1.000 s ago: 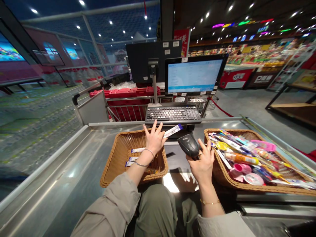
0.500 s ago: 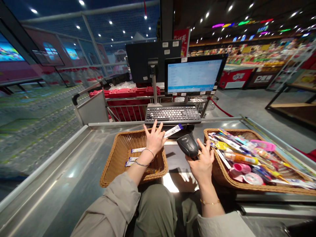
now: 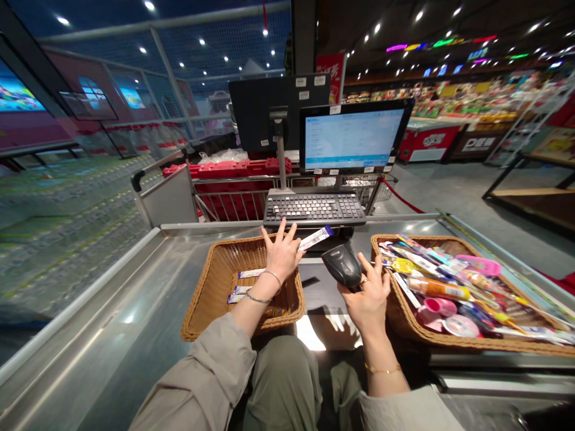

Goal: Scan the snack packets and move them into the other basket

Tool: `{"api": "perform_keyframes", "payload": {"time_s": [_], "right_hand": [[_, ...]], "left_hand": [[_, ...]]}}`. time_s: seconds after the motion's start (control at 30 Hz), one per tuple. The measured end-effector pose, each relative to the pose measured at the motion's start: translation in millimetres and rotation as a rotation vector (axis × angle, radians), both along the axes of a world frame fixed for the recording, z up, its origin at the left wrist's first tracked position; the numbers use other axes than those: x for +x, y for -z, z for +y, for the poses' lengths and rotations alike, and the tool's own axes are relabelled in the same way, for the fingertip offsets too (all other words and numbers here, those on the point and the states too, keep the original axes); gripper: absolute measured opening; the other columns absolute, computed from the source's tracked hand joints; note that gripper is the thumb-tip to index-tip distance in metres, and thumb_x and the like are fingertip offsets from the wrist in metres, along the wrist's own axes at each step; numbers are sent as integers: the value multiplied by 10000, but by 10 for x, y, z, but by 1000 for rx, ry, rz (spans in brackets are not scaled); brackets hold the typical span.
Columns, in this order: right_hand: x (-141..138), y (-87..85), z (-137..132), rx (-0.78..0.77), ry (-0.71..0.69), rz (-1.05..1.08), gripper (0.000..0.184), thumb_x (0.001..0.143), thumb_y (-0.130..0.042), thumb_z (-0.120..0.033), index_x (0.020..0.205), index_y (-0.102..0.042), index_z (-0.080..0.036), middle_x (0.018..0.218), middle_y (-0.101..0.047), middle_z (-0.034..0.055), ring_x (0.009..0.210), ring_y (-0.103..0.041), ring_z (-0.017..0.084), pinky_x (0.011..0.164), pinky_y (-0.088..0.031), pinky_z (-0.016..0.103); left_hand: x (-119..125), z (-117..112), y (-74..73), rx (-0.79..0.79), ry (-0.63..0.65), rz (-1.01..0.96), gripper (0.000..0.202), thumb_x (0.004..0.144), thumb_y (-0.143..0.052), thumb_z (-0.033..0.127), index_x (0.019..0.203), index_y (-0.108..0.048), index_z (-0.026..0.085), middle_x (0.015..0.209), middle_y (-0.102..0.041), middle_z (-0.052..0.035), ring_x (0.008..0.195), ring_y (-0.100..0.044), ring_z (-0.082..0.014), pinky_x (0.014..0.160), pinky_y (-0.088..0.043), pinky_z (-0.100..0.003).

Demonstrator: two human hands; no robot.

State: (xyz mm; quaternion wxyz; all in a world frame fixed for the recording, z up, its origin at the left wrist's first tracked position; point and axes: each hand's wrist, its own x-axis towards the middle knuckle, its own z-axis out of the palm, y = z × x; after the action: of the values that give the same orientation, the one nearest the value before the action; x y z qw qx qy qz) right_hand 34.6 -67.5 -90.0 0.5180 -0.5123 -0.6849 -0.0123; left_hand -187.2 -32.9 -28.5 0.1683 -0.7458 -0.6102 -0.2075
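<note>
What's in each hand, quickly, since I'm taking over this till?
Left hand: open, fingers spread, seemingly pinching a slim white-and-blue packet.
Right hand: closed around a black handheld barcode scanner.

A slim white-and-blue packet (image 3: 315, 237) tilts just beside a black handheld barcode scanner (image 3: 341, 266).

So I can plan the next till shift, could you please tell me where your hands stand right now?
Left hand holding packet, just below keyboard. Right hand gripping scanner. Right basket full, beside that hand.
</note>
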Motion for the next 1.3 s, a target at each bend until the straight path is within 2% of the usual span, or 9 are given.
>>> {"api": "perform_keyframes", "payload": {"time_s": [0.43,0.63,1.3], "right_hand": [[12,-9,-11,-20,-8,-1,199,806,-649,-346,939,-675,-201,1400,-600,135,1487,-299,403,1129,-225,732],[13,-17,-13,-7,-34,-9,154,796,-646,-325,883,-659,-199,1399,-600,129,1492,-289,397,1128,-220,737],[16,-59,-30,-16,-88,-10,117,776,-648,-283,849,-661,-193,1365,-628,127,1476,-326,397,1141,-193,727]], "left_hand": [[14,10,6,3,4,-8,154,891,-665,333,1002,-726,245,1536,-472,-89,1508,-251,-390,1103,10,-841],[12,21,-12,15,-16,-18,145,881,-669,325,991,-731,254,1526,-487,-78,1507,-256,-385,1106,12,-836],[-25,54,-42,43,-63,-33,145,889,-665,311,1006,-729,252,1514,-500,-69,1510,-253,-376,1098,-22,-849]]}}
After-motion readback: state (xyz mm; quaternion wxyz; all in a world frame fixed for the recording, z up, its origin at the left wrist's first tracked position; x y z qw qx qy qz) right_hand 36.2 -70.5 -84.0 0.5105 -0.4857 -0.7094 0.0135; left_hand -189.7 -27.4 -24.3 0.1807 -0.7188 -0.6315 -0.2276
